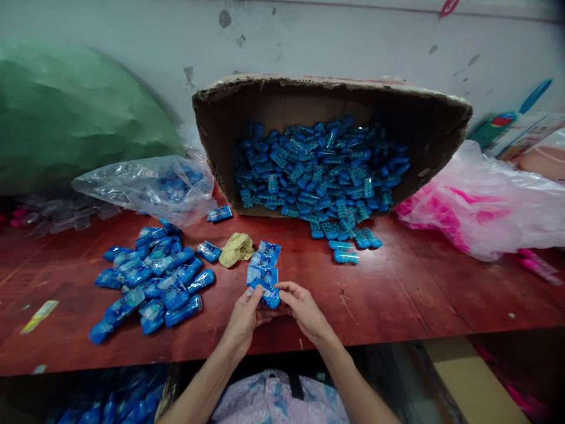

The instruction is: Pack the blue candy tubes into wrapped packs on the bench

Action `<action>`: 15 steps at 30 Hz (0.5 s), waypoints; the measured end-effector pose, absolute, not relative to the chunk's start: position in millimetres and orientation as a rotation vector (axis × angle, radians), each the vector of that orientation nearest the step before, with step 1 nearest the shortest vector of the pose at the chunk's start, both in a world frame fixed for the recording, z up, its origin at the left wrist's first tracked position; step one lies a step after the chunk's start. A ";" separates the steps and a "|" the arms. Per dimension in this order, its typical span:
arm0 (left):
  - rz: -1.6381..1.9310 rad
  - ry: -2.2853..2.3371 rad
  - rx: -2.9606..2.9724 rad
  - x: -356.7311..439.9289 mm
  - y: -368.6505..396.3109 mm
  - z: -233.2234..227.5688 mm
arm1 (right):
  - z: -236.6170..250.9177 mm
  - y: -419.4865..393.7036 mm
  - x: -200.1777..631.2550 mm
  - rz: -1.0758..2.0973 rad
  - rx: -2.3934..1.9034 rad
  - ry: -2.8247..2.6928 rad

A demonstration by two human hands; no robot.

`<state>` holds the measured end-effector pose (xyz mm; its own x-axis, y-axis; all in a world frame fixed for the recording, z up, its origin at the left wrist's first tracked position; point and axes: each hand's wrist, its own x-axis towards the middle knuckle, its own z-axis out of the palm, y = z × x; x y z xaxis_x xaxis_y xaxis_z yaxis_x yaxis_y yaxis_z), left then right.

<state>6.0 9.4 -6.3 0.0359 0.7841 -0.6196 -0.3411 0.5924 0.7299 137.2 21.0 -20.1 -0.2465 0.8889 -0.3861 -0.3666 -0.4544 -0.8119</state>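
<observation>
My left hand [243, 313] and my right hand [305, 307] meet near the front edge of the red table, both closed on a small blue printed packet [270, 297]. Thumbs and fingers pinch it from either side, so part of it is hidden. Just beyond it, flat blue printed wrappers [265, 256] lie overlapping on the table. A crumpled yellowish cloth or glove [237, 248] is to their left, beside a single blue packet [209, 251]. Further left lies a loose pile of similar blue packets [154, 277].
A cardboard box [335, 88] on its side spills small blue bottle-shaped pieces [326, 171] onto the red table [397, 294]. Clear plastic bags hold blue items [176, 182] at left and pink items [481, 206] at right. More blue packets [119, 400] sit below the table edge.
</observation>
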 end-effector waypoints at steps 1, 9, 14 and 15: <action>0.904 1.268 0.438 6.5 9.7 -6.2 | -19.5 20.7 137.2 1.831 -1.095 -0.752; 0.877 1.417 0.607 3.9 13.7 -11.0 | -16.5 20.4 137.1 1.731 -1.131 -0.983; 0.992 1.679 1.143 -10.0 21.5 -17.5 | -17.4 17.9 132.6 1.755 -1.187 -0.971; 1.000 1.722 1.220 -11.3 22.3 -17.7 | -17.7 16.6 130.6 1.746 -1.201 -0.970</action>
